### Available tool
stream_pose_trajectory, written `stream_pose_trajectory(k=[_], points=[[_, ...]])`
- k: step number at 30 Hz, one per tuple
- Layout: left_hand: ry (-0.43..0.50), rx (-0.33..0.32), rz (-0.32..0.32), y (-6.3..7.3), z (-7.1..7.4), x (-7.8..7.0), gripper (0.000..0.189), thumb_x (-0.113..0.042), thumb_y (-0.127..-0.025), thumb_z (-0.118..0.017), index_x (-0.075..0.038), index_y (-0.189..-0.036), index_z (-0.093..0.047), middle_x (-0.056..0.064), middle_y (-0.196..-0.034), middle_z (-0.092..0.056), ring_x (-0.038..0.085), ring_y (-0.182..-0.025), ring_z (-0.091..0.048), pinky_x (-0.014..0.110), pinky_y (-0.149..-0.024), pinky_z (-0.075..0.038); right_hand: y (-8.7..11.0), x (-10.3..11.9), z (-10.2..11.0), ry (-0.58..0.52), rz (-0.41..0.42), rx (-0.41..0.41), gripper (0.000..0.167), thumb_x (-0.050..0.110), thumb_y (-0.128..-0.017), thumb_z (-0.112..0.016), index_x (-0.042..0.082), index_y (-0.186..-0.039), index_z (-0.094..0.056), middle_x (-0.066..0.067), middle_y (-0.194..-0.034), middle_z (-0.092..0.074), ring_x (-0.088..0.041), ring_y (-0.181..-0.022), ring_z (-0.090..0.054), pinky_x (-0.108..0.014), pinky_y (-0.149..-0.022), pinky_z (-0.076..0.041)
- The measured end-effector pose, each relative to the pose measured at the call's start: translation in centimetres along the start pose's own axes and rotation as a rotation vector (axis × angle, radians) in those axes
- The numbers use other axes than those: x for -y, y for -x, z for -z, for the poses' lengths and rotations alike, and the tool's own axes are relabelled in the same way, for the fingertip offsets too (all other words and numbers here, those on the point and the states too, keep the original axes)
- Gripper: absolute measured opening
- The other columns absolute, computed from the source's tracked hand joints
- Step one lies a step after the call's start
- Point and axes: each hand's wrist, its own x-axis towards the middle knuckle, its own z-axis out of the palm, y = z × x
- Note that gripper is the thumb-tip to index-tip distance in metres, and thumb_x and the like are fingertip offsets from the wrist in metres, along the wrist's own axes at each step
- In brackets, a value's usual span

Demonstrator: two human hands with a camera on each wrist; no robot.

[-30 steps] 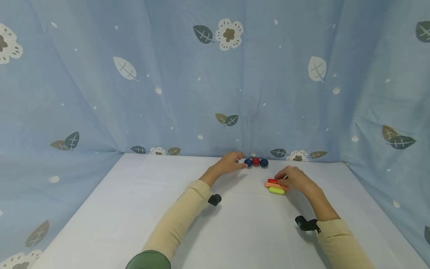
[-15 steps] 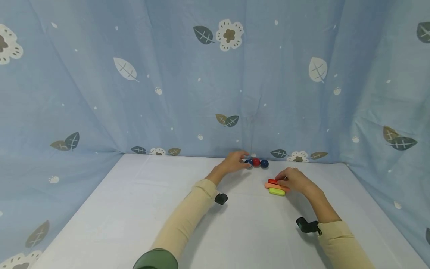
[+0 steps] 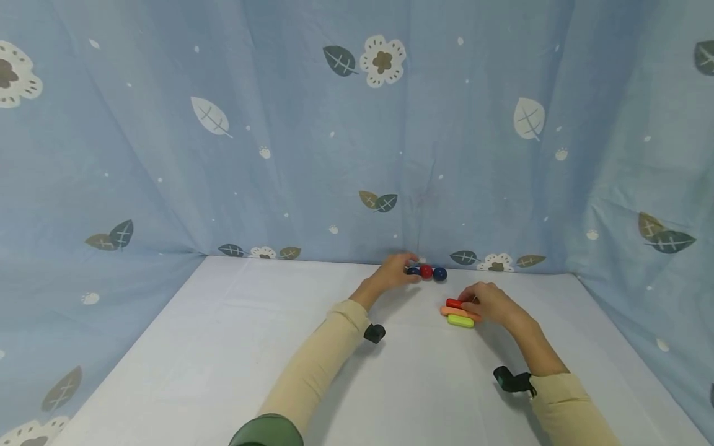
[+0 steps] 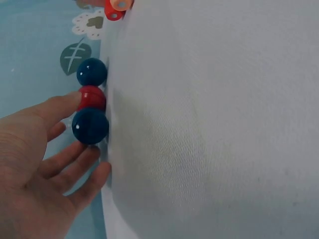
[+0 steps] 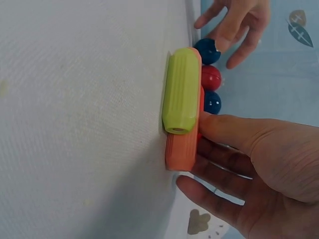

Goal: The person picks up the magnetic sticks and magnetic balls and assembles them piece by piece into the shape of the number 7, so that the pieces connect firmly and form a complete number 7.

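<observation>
In the head view three small balls stand in a row at the table's back edge: a blue ball (image 3: 413,271), a red ball (image 3: 426,271) and another blue ball (image 3: 440,274). My left hand (image 3: 393,271) is at the row's left end, its thumb and loosely spread fingers around the near blue ball (image 4: 90,126). My right hand (image 3: 491,302) pinches a short red stick (image 3: 454,303), mostly hidden behind the others in the right wrist view. Against it lie a ribbed peach stick (image 5: 180,152) and a ribbed yellow-green stick (image 5: 180,92).
The table has a white cover (image 3: 234,347). A blue curtain (image 3: 301,155) with leaf and flower prints hangs right behind the balls and along both sides. A small black camera sits on each wrist; the right camera (image 3: 512,379) is near the table surface.
My left hand has moved right, from beside the left blue ball to around it. My right hand has stayed at the sticks, and the balls and sticks keep their arrangement.
</observation>
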Motion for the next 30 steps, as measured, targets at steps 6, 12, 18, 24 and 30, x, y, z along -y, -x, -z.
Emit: stream_pose_trajectory(k=[6,12,18,24,30], points=[[0.010,-0.013,0.017,-0.1,-0.3,-0.1,0.050,-0.022,-0.091,-0.071,-0.010,-0.137,-0.054,0.012,-0.130,-0.062,0.024,-0.119,-0.058,0.035,-0.099,-0.051,0.1,-0.2,0.0,-0.003,0.014,-0.032,0.019,0.009,-0.092,-0.067,0.000,-0.108,-0.071,-0.010,-0.096,-0.070,-0.018,-0.083,-0.060,-0.039,-0.079,-0.058],[-0.016,-0.027,0.007,-0.3,-0.7,0.3,0.048,-0.021,-0.090,-0.072,-0.012,-0.135,-0.056,0.010,-0.128,-0.063,0.022,-0.118,-0.060,0.032,-0.097,-0.052,0.1,-0.1,0.1,0.012,0.014,-0.055,0.019,0.010,-0.091,-0.068,-0.001,-0.107,-0.071,-0.010,-0.096,-0.070,-0.017,-0.082,-0.060,-0.037,-0.076,-0.058],[-0.035,-0.037,0.002,-0.5,-1.1,0.5,0.046,-0.020,-0.090,-0.072,-0.012,-0.133,-0.059,0.009,-0.128,-0.064,0.022,-0.118,-0.060,0.034,-0.098,-0.052,0.4,0.1,0.2,0.023,0.022,-0.063,0.020,0.010,-0.090,-0.069,-0.001,-0.107,-0.071,-0.010,-0.096,-0.069,-0.016,-0.081,-0.060,-0.034,-0.074,-0.058],[-0.048,-0.040,0.019,-0.4,-1.1,0.3,0.045,-0.019,-0.089,-0.073,-0.012,-0.132,-0.060,0.008,-0.128,-0.065,0.021,-0.119,-0.060,0.034,-0.099,-0.052,0.7,0.5,0.1,0.023,0.032,-0.077,0.020,0.010,-0.090,-0.069,-0.002,-0.106,-0.071,-0.010,-0.095,-0.070,-0.016,-0.081,-0.062,-0.035,-0.074,-0.059],[-0.048,-0.056,0.015,-0.4,-1.1,0.3,0.043,-0.016,-0.089,-0.073,-0.012,-0.130,-0.061,0.007,-0.127,-0.066,0.021,-0.118,-0.061,0.035,-0.098,-0.052,0.9,0.9,0.3,0.036,0.049,-0.093,0.019,0.010,-0.090,-0.069,-0.001,-0.106,-0.071,-0.009,-0.094,-0.069,-0.016,-0.080,-0.062,-0.033,-0.073,-0.059]])
